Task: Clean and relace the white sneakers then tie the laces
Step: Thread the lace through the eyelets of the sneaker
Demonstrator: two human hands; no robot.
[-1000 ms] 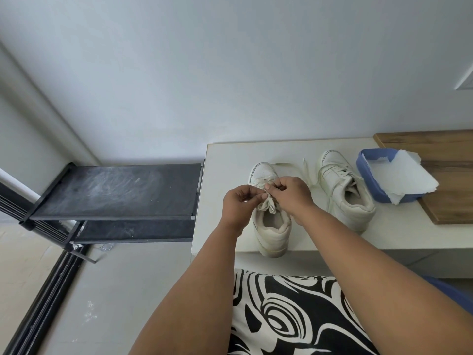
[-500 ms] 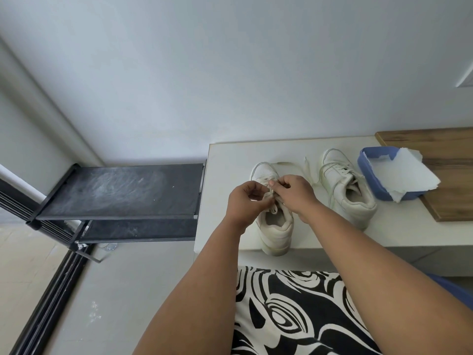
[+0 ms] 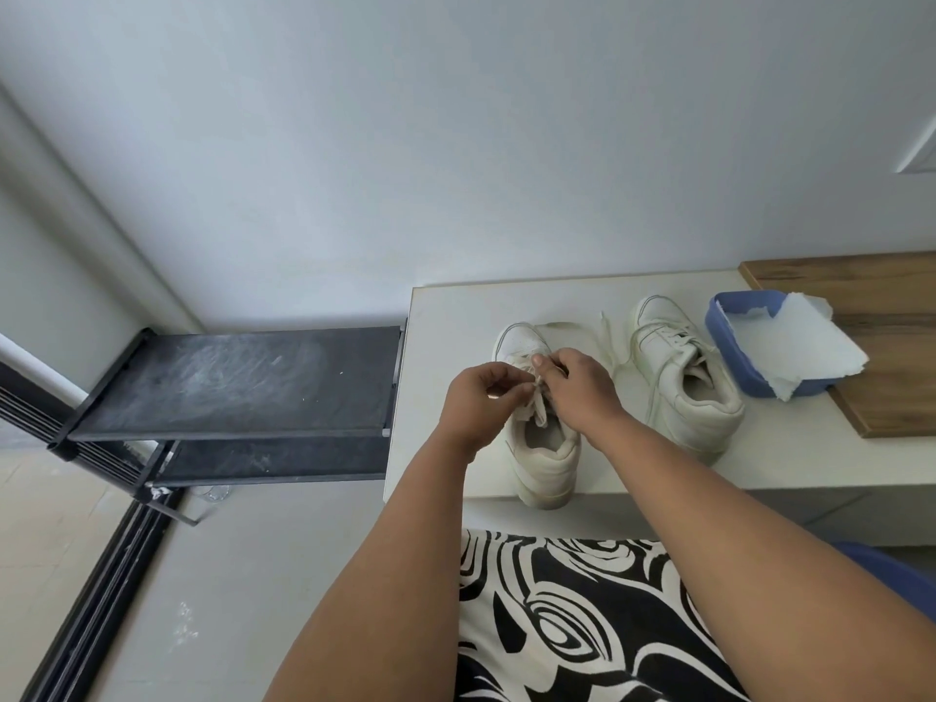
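Observation:
Two white sneakers stand on a white bench [image 3: 456, 316], toes toward the wall. Over the lacing of the left sneaker [image 3: 544, 458] both hands meet. My left hand [image 3: 481, 402] pinches the white lace [image 3: 541, 412] from the left side. My right hand [image 3: 582, 392] pinches the same lace from the right, thumb pointing toward the toe. Loose lace ends [image 3: 610, 342] trail on the bench between the shoes. The right sneaker [image 3: 684, 377] stands untouched, its laces threaded. The eyelets under my fingers are hidden.
A blue tray [image 3: 724, 347] holding white paper towel [image 3: 805, 347] sits right of the shoes, partly on a wooden board [image 3: 886, 296]. A dusty black shoe rack [image 3: 238, 382] stands left of the bench. Patterned black-and-white fabric [image 3: 582, 625] covers my lap.
Both hands stay on the left sneaker's lace; my right thumb has shifted toward the toe and the fingers have reworked the lace slightly. The view has drifted a little.

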